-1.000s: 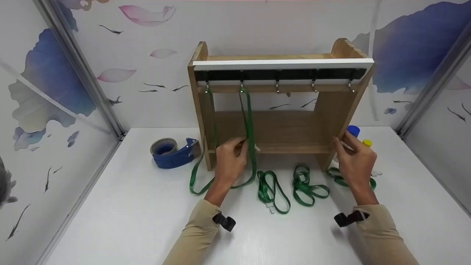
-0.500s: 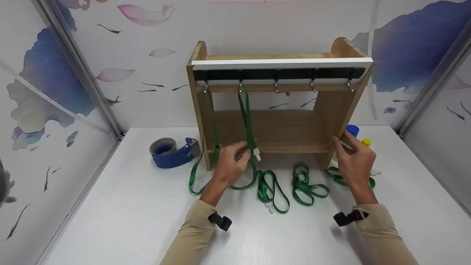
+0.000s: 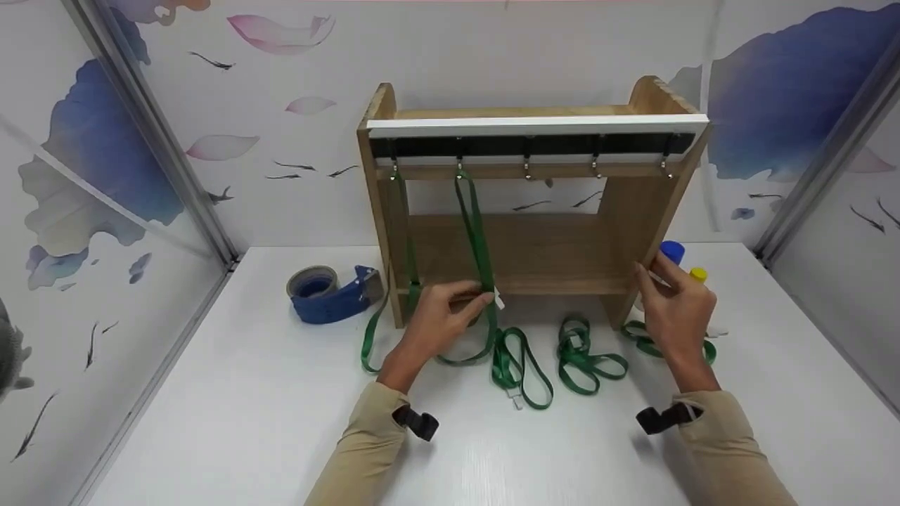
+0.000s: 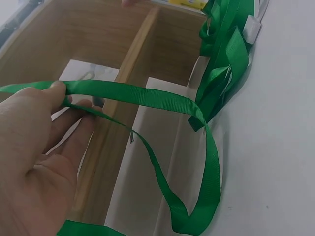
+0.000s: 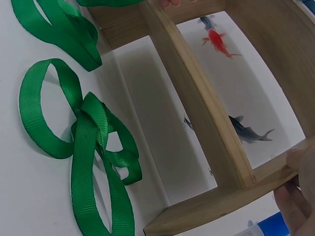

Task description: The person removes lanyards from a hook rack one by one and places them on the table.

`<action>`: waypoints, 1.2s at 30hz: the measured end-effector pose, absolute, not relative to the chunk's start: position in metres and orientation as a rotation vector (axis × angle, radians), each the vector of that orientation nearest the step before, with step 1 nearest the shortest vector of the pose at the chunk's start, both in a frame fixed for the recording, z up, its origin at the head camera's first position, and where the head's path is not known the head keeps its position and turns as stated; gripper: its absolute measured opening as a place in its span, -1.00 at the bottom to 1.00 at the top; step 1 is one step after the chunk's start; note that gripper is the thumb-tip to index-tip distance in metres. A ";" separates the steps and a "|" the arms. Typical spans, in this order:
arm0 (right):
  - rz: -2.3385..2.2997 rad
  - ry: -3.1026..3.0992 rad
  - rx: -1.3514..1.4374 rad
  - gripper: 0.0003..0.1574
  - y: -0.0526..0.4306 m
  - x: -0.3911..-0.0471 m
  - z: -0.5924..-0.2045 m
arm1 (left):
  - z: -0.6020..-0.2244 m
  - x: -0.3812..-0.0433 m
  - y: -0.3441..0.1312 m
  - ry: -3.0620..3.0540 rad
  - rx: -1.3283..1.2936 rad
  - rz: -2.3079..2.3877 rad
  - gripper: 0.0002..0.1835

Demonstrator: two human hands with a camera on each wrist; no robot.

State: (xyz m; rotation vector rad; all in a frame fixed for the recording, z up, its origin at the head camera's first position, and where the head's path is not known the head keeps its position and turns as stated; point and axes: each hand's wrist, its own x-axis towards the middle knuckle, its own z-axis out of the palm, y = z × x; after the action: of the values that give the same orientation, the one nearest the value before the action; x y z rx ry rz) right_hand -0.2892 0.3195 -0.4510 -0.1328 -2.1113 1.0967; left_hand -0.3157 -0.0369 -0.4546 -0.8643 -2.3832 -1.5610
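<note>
A green lanyard [image 3: 480,242] hangs in a loop from the second hook of a wooden rack [image 3: 520,256]. My left hand [image 3: 439,320] pinches it low down between thumb and fingers, and the left wrist view shows the ribbon [image 4: 211,162] looping past the thumb. Beside my fingertips shows a small white clip [image 3: 499,300]. Another green lanyard [image 3: 412,256] hangs from the leftmost hook, partly behind my left hand. My right hand [image 3: 680,320] grips the front edge of the rack's right side panel [image 3: 643,218], its thumb and fingers on either side.
Several metal hooks [image 3: 527,169] line the black strip; the three to the right hold nothing. Bundled green lanyards [image 3: 587,358] lie before the rack. A blue tape dispenser [image 3: 330,299] stands left. Blue-capped [image 3: 673,251] and yellow-capped [image 3: 698,274] containers stand behind my right hand.
My left hand has slid slightly down and right along the hanging lanyard, and its fingers reach further across it. The white clip has come into fuller view. My right hand stays on the rack.
</note>
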 end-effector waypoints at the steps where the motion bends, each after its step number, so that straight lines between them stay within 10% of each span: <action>1: 1.099 -2.111 -0.135 -0.39 0.319 -0.289 -0.451 | -0.454 -0.315 -0.037 -2.385 -0.847 -1.586 -0.73; 36: 1.131 -2.111 -0.158 -0.39 0.320 -0.289 -0.454 | -0.374 -0.282 -0.059 -2.076 -0.705 -1.068 -0.72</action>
State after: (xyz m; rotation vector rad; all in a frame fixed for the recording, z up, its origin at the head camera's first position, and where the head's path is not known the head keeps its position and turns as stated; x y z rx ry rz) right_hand -0.2887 0.3196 -0.4537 -0.1577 -2.1114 1.1305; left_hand -0.2820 -0.0589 -0.3739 -0.7050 -2.0764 -1.0675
